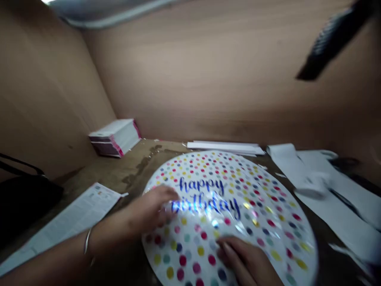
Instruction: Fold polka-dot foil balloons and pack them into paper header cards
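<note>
A large round white disc (pixel 196 242) with coloured dots and blue "happy birthday" lettering lies in front of me; glints on it look like a shiny clear film. My left hand (pixel 157 208), with a thin bangle on its wrist, is over the disc's left part beside the lettering. Its fingers are smeared by motion. Low in the middle, my right hand (pixel 248 260) rests at the disc's surface below the lettering. Its thumb and forefinger are pressed together, and whatever they pinch, if anything, is too small to make out.
White and pink stacked boxes or paper (pixel 119 137) stand in the back left corner. White strips (pixel 224 147) lie along the back panel, and curled white paper (pixel 324 186) at right. A printed sheet (pixel 71 222) and a black bag (pixel 26 202) are left. A dark object (pixel 330 45) hangs upper right.
</note>
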A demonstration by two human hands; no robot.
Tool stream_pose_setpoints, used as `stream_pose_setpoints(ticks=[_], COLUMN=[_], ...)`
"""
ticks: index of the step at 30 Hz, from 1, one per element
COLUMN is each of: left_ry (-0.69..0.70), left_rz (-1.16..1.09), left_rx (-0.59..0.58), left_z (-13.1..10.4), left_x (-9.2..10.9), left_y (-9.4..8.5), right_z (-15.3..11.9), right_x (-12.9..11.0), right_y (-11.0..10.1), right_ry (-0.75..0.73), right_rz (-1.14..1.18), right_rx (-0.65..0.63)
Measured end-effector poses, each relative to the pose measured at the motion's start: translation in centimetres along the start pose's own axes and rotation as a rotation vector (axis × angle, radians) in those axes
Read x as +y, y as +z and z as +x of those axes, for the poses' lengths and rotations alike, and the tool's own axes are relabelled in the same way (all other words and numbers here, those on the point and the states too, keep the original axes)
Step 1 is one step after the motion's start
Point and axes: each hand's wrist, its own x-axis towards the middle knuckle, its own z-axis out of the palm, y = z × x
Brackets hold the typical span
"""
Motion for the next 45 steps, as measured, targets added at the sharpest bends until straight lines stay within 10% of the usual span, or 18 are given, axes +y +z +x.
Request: stream_pose_setpoints(ticks=[3, 7, 11, 18, 25, 34, 42, 45], left_ry=[0.351, 0.392, 0.37, -0.169, 0.331, 0.502, -0.145, -0.057], left_rz=[-0.074, -0.119, -0.173, -0.366, -0.161, 0.162, -0.392, -0.268], left_rx=[-0.196, -0.063, -0.068, -0.177, -0.242, -0.176, -0.127, -0.14], left_z=[-4.5, -7.2, -6.9, -4.2, -2.2, -5.8, -4.0, -3.1], left_x=[6.4, 8.1, 8.8, 11.0, 12.7, 11.0, 11.2, 11.8], left_y=[5.8, 8.1, 7.8, 6.3, 6.5, 7.3, 6.7, 6.8], right_z=[-2.1, -4.6, -6.9, -7.3, -7.2, -7.0, -7.0, -7.1], right_x=[-1.4, -0.3, 1.5, 2.1, 1.9, 2.3, 2.5, 2.4], right_y=[-1.5, -3.1, -3.4, -3.8, -2.9, -2.8, -2.8, -2.5], right_ry=[-0.191, -0.261, -0.259, -0.217, -0.262, -0.233, -0.219, -0.233], right_rz=[-0.248, -0.539, -0.584, -0.574, -0.621, -0.659, -0.615, -0.624], right_rx=[0.096, 0.035, 0.012, 0.012, 0.086, 0.062, 0.042, 0.059])
